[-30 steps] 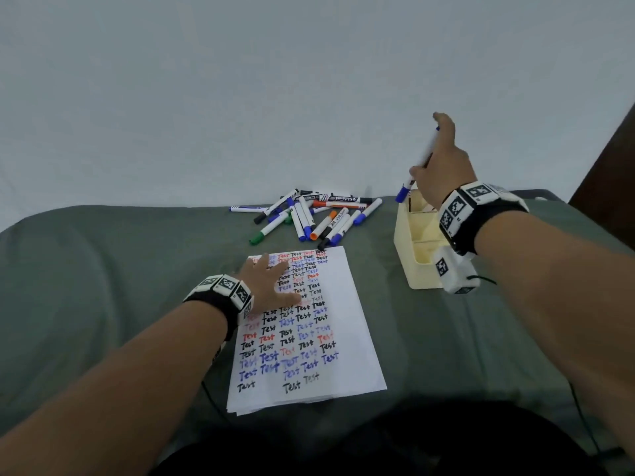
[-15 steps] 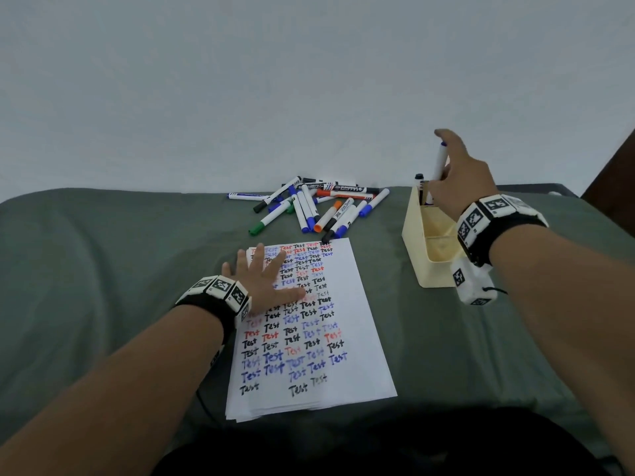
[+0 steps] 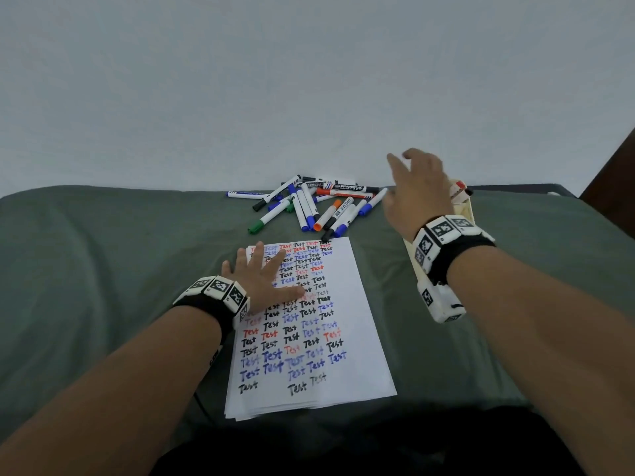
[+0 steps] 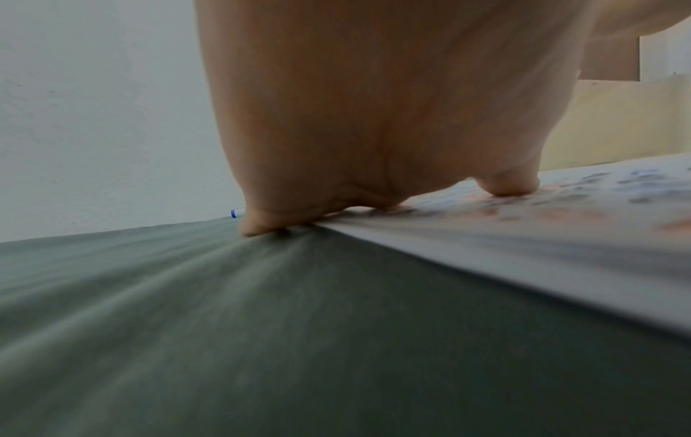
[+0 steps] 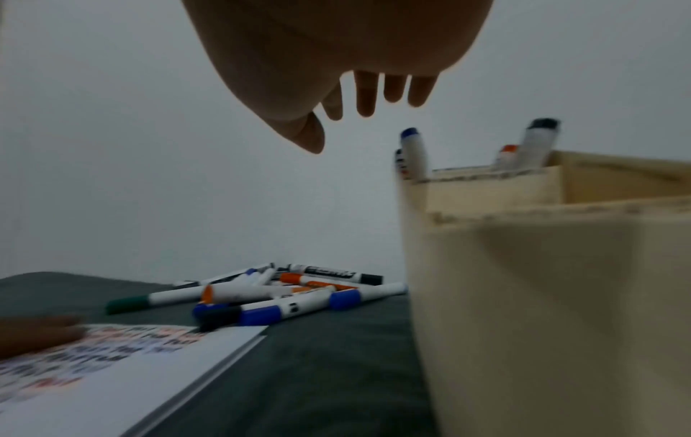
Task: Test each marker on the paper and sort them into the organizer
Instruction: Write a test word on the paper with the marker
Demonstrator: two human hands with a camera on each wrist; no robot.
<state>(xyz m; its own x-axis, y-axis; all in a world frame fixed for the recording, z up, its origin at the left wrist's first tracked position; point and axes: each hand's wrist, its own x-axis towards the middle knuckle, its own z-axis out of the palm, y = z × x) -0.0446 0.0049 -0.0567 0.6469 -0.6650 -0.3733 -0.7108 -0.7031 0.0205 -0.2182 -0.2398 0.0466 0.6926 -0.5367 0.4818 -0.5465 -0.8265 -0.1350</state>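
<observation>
A stack of white paper [image 3: 347, 338] covered in rows of "Test" lies on the green cloth, and my left hand [image 3: 264, 278] presses flat on its upper left part. A pile of loose markers [image 3: 309, 207] lies beyond the paper by the wall. My right hand [image 3: 412, 187] hovers empty with spread fingers [image 5: 368, 94] between the pile and the cream organizer [image 5: 542, 295]. The organizer is mostly hidden behind that wrist in the head view. A blue-capped marker [image 5: 413, 153] and black- and orange-capped ones [image 5: 538, 142] stand in its far compartments.
The green cloth [image 3: 103, 269] covers the whole table up to a plain white wall [image 3: 309, 80]. A dark wooden edge [image 3: 615, 173] shows at the far right. My lap lies dark below the table's near edge.
My right hand lowered the blue marker into the organizer, let go of it, and has swung left toward the marker pile, empty. My left hand has stayed on the paper.
</observation>
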